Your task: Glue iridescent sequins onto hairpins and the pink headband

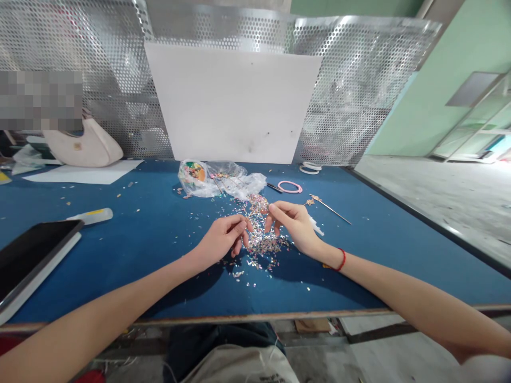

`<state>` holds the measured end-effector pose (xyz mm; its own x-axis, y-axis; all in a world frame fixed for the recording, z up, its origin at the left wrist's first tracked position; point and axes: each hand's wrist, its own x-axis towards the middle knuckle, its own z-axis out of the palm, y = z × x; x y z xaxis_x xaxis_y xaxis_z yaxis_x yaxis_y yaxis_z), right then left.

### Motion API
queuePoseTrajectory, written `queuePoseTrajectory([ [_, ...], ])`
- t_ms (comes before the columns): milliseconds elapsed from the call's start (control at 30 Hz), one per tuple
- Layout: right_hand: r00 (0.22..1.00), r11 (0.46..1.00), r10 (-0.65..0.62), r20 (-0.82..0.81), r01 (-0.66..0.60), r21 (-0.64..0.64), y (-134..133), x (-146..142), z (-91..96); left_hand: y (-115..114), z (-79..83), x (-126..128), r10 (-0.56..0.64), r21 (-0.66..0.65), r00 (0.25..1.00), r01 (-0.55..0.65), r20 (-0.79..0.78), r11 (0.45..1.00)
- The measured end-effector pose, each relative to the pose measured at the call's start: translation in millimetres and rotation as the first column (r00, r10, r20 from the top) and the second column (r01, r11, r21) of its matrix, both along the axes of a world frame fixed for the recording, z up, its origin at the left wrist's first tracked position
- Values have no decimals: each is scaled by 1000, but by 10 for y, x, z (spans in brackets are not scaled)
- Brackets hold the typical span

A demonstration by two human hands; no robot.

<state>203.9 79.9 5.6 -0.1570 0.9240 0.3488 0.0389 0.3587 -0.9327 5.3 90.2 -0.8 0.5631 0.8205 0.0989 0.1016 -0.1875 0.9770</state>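
Note:
My left hand is closed in a pinch on the thin stem of what looks like a hair stick. Its ornamented head points up and away, covered in small shiny bits. My right hand pinches at the right edge of that head; whatever its fingertips hold is too small to make out. Below both hands lies a loose pile of glittery sequins. Another hair stick, with a gold flower-like ornament, rests on the blue table beyond my right hand.
Clear plastic bags, a pink oval ring, a dark pen-like tool and a white roll lie behind the pile. At left are a tablet-like device, a glue bottle and a cream handbag. A white board stands behind.

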Motion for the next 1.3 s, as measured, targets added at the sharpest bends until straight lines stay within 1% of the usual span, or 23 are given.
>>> queuePoseTrajectory([
  [167,1000,999,-9,19,8,49,2,4,-33,-6,1,3,1,-10,1000,-1,1,1000],
  [267,997,996,-39,73,33,87,0,7,-54,5,-14,1,-6,-8,1000,6,6,1000],
  [400,989,993,-64,135,49,112,-17,3,-35,17,-24,-5,-8,-1,1000,8,8,1000],
  [733,999,997,-1,47,-2,72,-25,6,-37,12,-17,-2,-6,5,1000,6,9,1000],
  [1000,995,994,-37,89,28,106,-38,6,-17,11,-9,-4,-9,18,1000,9,-1,1000],
  [1200,990,986,-56,132,34,162,-38,19,-40,7,-7,-5,-13,13,1000,13,-1,1000],
  [1300,991,987,-47,123,27,156,-35,18,-39,11,-6,-4,-14,15,1000,14,-2,1000],
])
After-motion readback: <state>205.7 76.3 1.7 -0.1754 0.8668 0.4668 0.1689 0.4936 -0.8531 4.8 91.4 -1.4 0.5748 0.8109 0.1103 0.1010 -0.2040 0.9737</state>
